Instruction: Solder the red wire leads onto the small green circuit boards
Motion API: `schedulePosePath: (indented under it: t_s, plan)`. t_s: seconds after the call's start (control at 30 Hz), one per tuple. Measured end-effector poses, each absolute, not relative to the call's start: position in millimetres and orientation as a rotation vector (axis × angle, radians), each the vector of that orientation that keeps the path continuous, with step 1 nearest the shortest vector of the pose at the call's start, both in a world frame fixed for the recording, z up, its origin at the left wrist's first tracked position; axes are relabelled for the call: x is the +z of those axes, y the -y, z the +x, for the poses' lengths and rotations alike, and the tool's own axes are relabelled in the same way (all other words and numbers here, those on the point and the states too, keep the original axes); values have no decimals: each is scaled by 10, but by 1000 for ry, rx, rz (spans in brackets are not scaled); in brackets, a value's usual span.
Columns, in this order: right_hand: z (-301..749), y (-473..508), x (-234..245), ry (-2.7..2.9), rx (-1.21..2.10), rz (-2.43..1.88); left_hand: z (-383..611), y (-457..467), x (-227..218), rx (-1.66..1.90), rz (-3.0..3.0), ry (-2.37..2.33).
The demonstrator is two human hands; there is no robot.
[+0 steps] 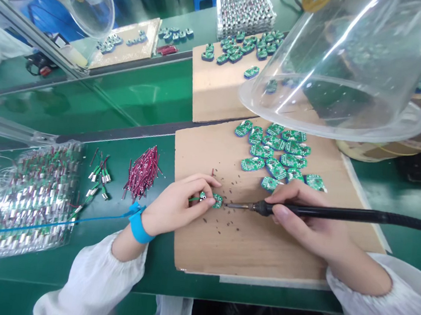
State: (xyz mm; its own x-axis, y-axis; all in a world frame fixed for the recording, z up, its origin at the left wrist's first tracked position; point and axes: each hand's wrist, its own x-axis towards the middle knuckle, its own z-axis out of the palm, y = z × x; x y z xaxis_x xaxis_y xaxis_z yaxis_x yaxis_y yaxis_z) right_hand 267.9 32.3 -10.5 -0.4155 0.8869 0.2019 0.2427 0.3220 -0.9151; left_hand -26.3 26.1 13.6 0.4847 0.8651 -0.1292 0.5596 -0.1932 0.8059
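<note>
A small green circuit board (209, 200) is pinched in the fingertips of the left hand (178, 207), just above the cardboard sheet (224, 244), near its left edge. The right hand (301, 222) is clamped round a soldering iron (340, 213), its tip just beside the board. More boards (274, 154) lie heaped toward the sheet's far edge. Red wires (143, 173) lie on the worktop (146, 271) left of the sheet, and a blue wrist strap (140, 229) circles the left wrist.

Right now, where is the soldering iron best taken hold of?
By its black handle, from above, as the right hand does: the fingers wrap the slim grip, well behind the bare metal tip, which points at the small board in the left hand.
</note>
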Motion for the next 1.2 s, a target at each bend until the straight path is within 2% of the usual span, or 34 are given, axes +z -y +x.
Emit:
schedulePosePath:
  t_s: [0.2, 1.2]
  plan:
    - [2666, -335, -76, 1938, 995, -1019, -245, -247, 113, 471, 1873, -1208]
    - [2658, -343, -42, 1955, 984, -1028, -221, -243, 82, 496, 1899, -1232]
